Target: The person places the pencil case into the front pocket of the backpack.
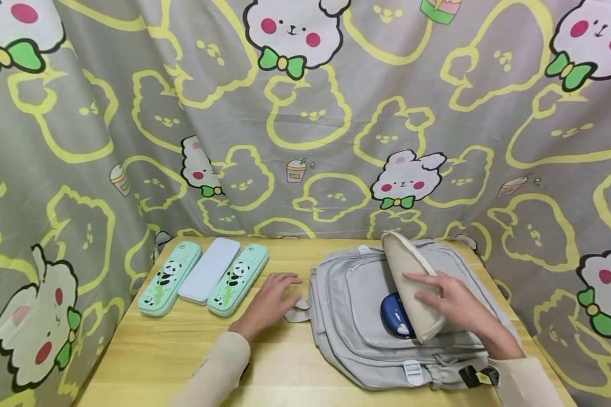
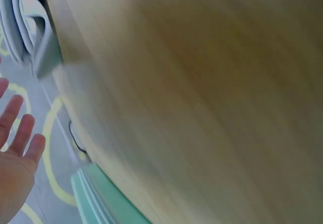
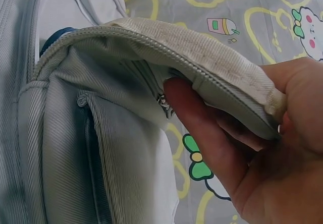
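Note:
A light grey backpack (image 1: pixel 366 294) lies flat on the right side of the table. My right hand (image 1: pixel 455 302) grips the zippered edge of its front pocket flap (image 1: pixel 412 288) and holds it folded up. In the right wrist view the thumb is on one side of the flap's zipper edge (image 3: pixel 202 70) and fingers reach inside the other. A dark blue case (image 1: pixel 394 316) with a white heart sits partly under the flap. Between the backpack and a mint panda pencil case (image 1: pixel 238 280), my left hand (image 1: pixel 274 299) hovers over the table with fingers extended, holding nothing.
A white case (image 1: pixel 211 271) and another mint panda case (image 1: pixel 169 280) lie beside the first, at the table's back left. A loop (image 1: pixel 299 312) of the backpack sticks out near my left hand. Patterned grey curtain (image 1: pixel 315 124) encloses the wooden table (image 1: pixel 147 356).

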`<control>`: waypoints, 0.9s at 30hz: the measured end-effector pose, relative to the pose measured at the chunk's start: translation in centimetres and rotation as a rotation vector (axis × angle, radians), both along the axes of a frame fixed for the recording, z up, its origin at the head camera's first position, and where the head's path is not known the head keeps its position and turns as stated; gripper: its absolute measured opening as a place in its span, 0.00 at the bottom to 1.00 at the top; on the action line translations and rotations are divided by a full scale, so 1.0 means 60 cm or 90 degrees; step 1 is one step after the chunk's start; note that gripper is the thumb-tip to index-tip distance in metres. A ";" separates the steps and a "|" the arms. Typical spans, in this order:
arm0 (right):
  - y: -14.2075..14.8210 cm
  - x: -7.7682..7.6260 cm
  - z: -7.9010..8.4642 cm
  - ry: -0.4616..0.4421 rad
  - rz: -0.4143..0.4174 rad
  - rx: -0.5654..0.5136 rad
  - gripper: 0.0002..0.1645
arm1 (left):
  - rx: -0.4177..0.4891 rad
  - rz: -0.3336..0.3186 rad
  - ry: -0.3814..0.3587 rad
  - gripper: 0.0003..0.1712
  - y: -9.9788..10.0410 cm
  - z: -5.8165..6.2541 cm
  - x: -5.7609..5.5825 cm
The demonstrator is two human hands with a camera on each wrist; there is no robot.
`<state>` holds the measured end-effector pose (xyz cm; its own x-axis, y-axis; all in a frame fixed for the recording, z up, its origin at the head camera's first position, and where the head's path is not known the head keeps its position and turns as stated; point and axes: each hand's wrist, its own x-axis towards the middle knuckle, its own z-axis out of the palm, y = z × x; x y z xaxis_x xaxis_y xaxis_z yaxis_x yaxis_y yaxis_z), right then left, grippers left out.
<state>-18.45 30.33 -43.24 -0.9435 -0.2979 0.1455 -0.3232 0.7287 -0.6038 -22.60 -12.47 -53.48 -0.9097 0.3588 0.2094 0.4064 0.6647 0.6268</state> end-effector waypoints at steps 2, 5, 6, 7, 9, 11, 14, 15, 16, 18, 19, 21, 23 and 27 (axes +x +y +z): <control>0.000 -0.001 0.000 -0.001 0.007 -0.002 0.26 | -0.009 0.016 0.004 0.21 -0.016 0.000 0.002; 0.001 0.000 0.000 -0.007 0.006 0.000 0.26 | -0.023 0.042 0.011 0.21 -0.041 -0.002 0.005; 0.001 0.000 -0.001 -0.011 0.005 -0.003 0.26 | -0.028 0.053 0.014 0.21 -0.049 -0.004 0.006; 0.001 0.001 -0.001 -0.014 0.000 -0.006 0.26 | -0.030 0.063 0.014 0.20 -0.056 -0.005 0.007; 0.002 0.002 -0.003 -0.013 -0.005 -0.013 0.26 | -0.032 0.078 0.009 0.21 -0.070 -0.007 0.009; 0.003 0.005 -0.005 -0.008 -0.010 -0.021 0.26 | -0.031 0.086 0.002 0.22 -0.082 -0.008 0.011; 0.005 0.008 -0.007 0.002 -0.016 -0.031 0.25 | -0.029 0.091 -0.009 0.23 -0.095 -0.005 0.014; 0.006 0.008 -0.008 0.003 -0.017 -0.035 0.25 | -0.026 0.092 -0.009 0.23 -0.099 -0.004 0.015; 0.006 0.008 -0.009 0.004 -0.016 -0.037 0.25 | -0.025 0.094 -0.008 0.23 -0.101 -0.002 0.016; 0.007 0.007 -0.010 0.004 -0.015 -0.041 0.25 | -0.023 0.099 -0.004 0.23 -0.106 0.002 0.018; 0.008 0.007 -0.011 0.006 -0.015 -0.043 0.25 | -0.024 0.101 -0.001 0.23 -0.109 0.003 0.018; 0.009 0.007 -0.012 0.009 -0.015 -0.042 0.26 | -0.024 0.105 0.001 0.23 -0.114 0.005 0.018; 0.009 0.007 -0.013 0.012 -0.014 -0.039 0.26 | -0.029 0.112 0.006 0.23 -0.121 0.006 0.019; 0.009 0.008 -0.014 0.018 -0.018 -0.029 0.26 | -0.058 0.128 0.034 0.23 -0.140 0.006 0.023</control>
<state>-17.99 30.90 -44.05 -0.9466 -0.2643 0.1848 -0.3206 0.7097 -0.6274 -21.24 -20.87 -53.12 -0.9534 0.1905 0.2337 0.2905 0.7883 0.5424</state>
